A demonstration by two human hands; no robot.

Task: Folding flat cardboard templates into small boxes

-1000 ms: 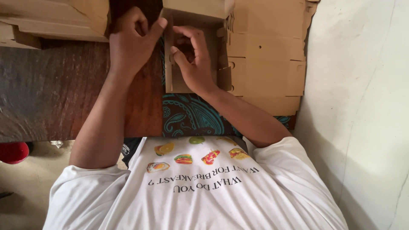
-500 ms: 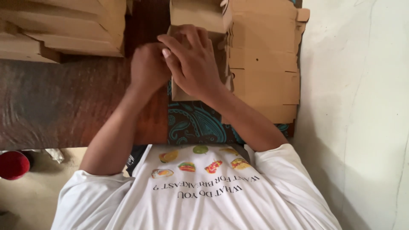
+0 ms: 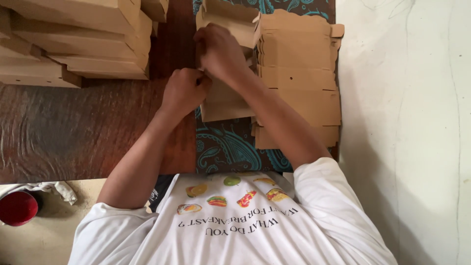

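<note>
I see both hands on a half-folded brown cardboard box [image 3: 223, 100], lying on the desk [image 3: 73, 132] btwn a pile of finished boxes [image 3: 78, 39] at left and a stack of flat box blanks [image 3: 299, 78] at right. My left hand [image 3: 184, 91] is curled into a near fist, fingers pinched on the box's left wall. My right hand [image 3: 221, 51] is closed over the upper edge of the same box. A teal patterned cloth [image 3: 225, 147] lies under the box. A red cup [image 3: 17, 208] sits on the floor, lower left.
</note>
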